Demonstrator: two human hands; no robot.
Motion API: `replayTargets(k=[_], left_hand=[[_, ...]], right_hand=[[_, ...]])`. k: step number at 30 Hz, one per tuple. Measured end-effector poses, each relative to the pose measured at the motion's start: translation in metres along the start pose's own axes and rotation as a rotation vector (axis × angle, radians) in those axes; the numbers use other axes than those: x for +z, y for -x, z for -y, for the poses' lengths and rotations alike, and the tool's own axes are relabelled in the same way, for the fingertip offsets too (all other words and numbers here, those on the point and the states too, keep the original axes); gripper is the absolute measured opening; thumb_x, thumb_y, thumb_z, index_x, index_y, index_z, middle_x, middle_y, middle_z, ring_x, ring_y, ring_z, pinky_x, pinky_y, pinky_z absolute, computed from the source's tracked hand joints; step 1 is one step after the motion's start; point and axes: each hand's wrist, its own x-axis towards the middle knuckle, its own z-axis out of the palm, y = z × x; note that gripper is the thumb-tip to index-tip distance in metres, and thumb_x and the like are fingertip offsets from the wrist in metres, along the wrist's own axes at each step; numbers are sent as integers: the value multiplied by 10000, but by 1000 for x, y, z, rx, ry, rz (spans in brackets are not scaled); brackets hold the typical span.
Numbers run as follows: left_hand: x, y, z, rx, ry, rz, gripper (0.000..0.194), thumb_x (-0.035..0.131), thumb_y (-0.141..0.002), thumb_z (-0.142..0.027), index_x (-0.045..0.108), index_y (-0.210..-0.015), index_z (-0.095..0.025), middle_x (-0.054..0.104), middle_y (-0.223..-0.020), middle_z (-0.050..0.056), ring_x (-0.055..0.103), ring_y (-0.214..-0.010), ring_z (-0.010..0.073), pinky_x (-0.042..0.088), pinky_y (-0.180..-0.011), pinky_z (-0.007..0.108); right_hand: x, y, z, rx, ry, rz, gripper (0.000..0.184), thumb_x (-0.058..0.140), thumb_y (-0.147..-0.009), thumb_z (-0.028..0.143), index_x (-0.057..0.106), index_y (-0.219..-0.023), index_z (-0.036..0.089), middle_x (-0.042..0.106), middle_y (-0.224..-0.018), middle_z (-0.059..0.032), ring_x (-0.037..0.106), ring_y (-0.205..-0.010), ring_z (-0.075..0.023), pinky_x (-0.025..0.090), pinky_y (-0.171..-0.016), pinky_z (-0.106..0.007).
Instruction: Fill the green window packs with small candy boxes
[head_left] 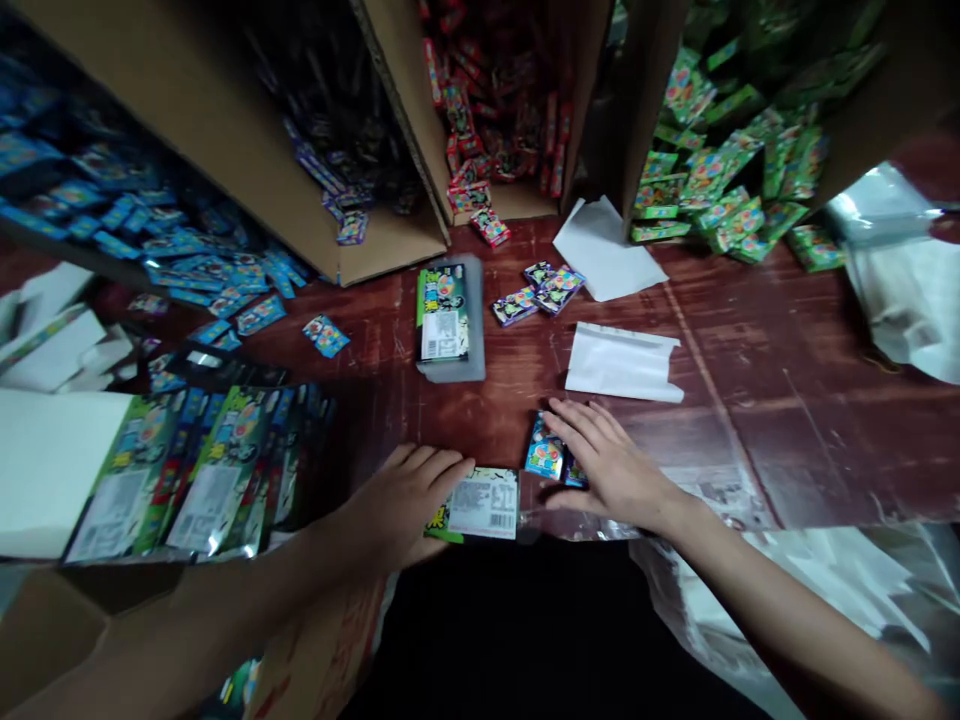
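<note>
My left hand (pixel 420 490) holds the left end of a flat printed packet (pixel 484 505) at the table's near edge, its pale label facing up. My fingers lie across its top; the thumb is mostly hidden. Just right of the packet, my right hand (pixel 604 460) curls over a couple of small printed boxes. One blue box (pixel 545 450) shows past the fingertips, and a darker box beside it is largely covered by my palm. Straight ahead lies a stack of similar packets (pixel 450 315), with several small purple boxes (pixel 559 288) to its right.
Open cartons at the back hold blue boxes (pixel 135 215), purple boxes (pixel 352 190), red boxes (pixel 487 120) and green boxes (pixel 720 190). Filled pouches (pixel 217 470) stand in a row at left. White paper sheets (pixel 622 360) lie right of centre; clear plastic bags (pixel 907 270) sit at far right.
</note>
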Motion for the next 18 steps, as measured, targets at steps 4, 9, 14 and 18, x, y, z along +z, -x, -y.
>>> replayTargets(k=[4, 9, 14, 18], left_hand=[[24, 11, 0, -149, 101, -115, 843, 766, -755, -475, 429, -1468, -177, 528, -1416, 126, 479, -1236, 327, 370, -1081, 490], [40, 1, 2, -230, 166, -310, 887, 804, -691, -405, 420, -1457, -177, 504, -1395, 121, 462, -1231, 313, 373, -1101, 470], [32, -15, 15, -85, 168, -291, 863, 768, -731, -391, 398, -1486, -195, 493, -1405, 113, 440, -1251, 316, 376, -1097, 473], [21, -23, 28, 54, 175, -200, 886, 767, -723, -341, 374, -1509, -225, 486, -1424, 86, 414, -1274, 304, 348, -1127, 460]], right_hand=[[8, 4, 4, 66, -21, -188, 764, 647, -913, 453, 298, -1552, 220, 475, -1500, -161, 467, -1346, -337, 429, -1070, -552], [12, 16, 14, 57, -29, -146, 706, 652, -918, 412, 348, -1524, 215, 470, -1508, -151, 459, -1331, -344, 427, -1061, -541], [3, 10, 17, -47, -144, 74, 718, 617, -935, 486, 339, -1521, 179, 471, -1519, -138, 412, -1386, -312, 395, -1117, -506], [-3, -1, 10, -150, -230, 176, 774, 625, -920, 523, 313, -1530, 165, 456, -1520, -154, 416, -1392, -296, 349, -1160, -510]])
